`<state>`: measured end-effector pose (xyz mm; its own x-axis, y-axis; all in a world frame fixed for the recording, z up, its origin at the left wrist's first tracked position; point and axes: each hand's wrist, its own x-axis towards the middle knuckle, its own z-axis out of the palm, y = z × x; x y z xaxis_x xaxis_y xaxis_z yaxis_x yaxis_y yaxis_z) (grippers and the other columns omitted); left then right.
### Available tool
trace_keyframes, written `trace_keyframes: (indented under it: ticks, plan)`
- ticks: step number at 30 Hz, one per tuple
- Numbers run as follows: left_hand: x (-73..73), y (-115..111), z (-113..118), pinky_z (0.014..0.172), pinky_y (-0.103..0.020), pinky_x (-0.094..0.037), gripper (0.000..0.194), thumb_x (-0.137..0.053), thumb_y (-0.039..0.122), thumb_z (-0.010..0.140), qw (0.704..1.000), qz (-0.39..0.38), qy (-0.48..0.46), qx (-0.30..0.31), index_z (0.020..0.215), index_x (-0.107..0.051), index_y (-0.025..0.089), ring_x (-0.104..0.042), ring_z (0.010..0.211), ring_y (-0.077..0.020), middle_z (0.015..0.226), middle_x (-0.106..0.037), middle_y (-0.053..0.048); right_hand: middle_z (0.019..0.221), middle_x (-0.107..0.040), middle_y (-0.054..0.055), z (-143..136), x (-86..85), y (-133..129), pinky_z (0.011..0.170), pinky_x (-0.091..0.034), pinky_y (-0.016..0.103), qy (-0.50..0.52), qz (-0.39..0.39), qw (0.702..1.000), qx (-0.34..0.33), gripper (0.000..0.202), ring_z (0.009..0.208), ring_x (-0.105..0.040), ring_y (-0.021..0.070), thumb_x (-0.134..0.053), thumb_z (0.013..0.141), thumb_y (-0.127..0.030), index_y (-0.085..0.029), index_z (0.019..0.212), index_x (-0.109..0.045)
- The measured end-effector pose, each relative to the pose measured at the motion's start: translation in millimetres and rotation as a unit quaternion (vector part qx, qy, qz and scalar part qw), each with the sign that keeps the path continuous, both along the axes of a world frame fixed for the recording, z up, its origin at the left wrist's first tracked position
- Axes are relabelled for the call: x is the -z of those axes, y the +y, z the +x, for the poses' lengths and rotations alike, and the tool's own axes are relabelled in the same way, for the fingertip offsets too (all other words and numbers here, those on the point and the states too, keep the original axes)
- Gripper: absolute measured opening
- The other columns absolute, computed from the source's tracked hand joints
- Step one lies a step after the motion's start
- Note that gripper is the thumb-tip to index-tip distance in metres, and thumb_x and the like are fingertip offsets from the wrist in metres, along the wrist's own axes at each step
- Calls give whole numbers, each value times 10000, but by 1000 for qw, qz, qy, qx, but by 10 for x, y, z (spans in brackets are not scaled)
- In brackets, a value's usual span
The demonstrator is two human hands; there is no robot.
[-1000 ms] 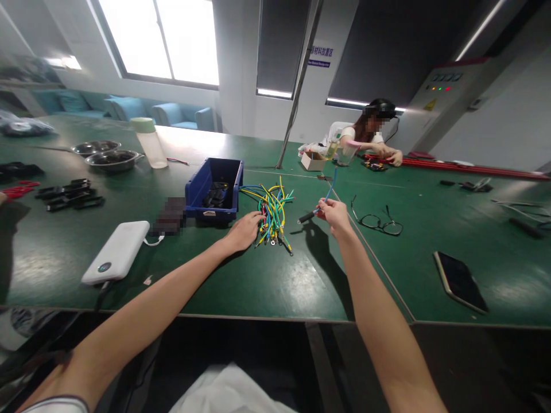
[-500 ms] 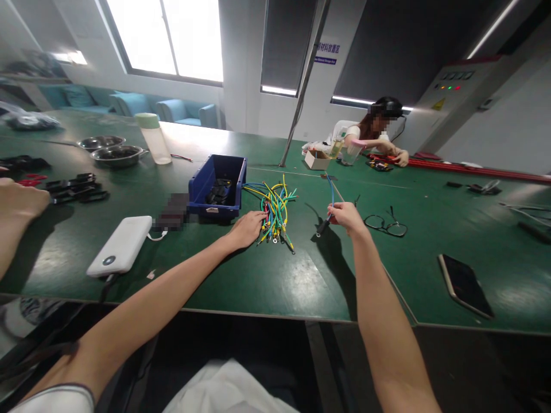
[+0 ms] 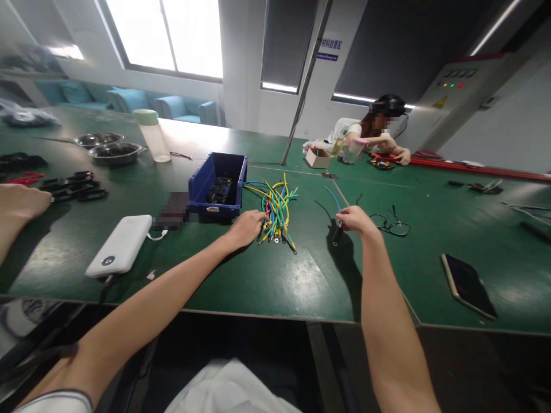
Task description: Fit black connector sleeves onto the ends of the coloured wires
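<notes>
My left hand [image 3: 249, 226] rests on the table at the left side of a loose pile of wires [image 3: 279, 209]. These are yellow, green and blue, with ring terminals at their near ends. Its fingers are bent together against the pile's edge, by a bit of red; exactly which strands they grip is hidden. To the right, my right hand [image 3: 353, 219] is closed around a blue wire [image 3: 332, 195], held just above the table. A ring terminal on the wire's dark lower end points toward me.
A blue bin [image 3: 217, 186] with black parts stands behind my left hand. Nearby are a white power bank [image 3: 120, 245], a bottle [image 3: 154, 137], glasses [image 3: 394, 226] and a phone [image 3: 468, 285]. A co-worker [image 3: 383, 129] sits across the table; another person's hand [image 3: 26, 201] reaches in at left.
My right hand has moved a little to the right with the blue wire. My left hand stays at the pile, its fingers slightly more bent.
</notes>
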<state>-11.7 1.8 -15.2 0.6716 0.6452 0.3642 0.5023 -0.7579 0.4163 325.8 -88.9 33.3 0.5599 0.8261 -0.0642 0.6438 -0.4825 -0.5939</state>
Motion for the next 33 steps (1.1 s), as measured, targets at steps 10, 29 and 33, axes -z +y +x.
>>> trace_keyframes:
  ticks: [10, 29, 33]
  plan:
    - [-161, -180, 10, 614, -257, -434, 286, -537, 456, 852, 996, -41, 25, -79, 925, -674, 215, -648, 659, -186, 685, -683, -18, 490, -568, 12, 91, -15, -72, 509, -487, 221, 22, -41, 999, 23, 131, 449, -556, 112, -724, 714, -237, -128, 691, -655]
    - [-214, -145, -29, 693, -303, -486, 324, -567, 189, 772, 971, 46, -26, -233, 1094, -552, 150, -677, 722, -244, 733, -677, -70, 456, -568, 28, 221, 118, -32, 563, -525, 274, -95, -149, 983, 50, 95, 497, -621, 164, -664, 744, -184, -150, 656, -656]
    - [-308, -136, -80, 721, -304, -482, 236, -532, 206, 827, 966, 77, -68, -235, 1056, -560, 161, -677, 772, -235, 821, -691, -79, 495, -595, 44, 194, 89, -43, 593, -533, 293, -113, -166, 979, 45, 83, 543, -647, 183, -661, 756, -208, -151, 698, -679]
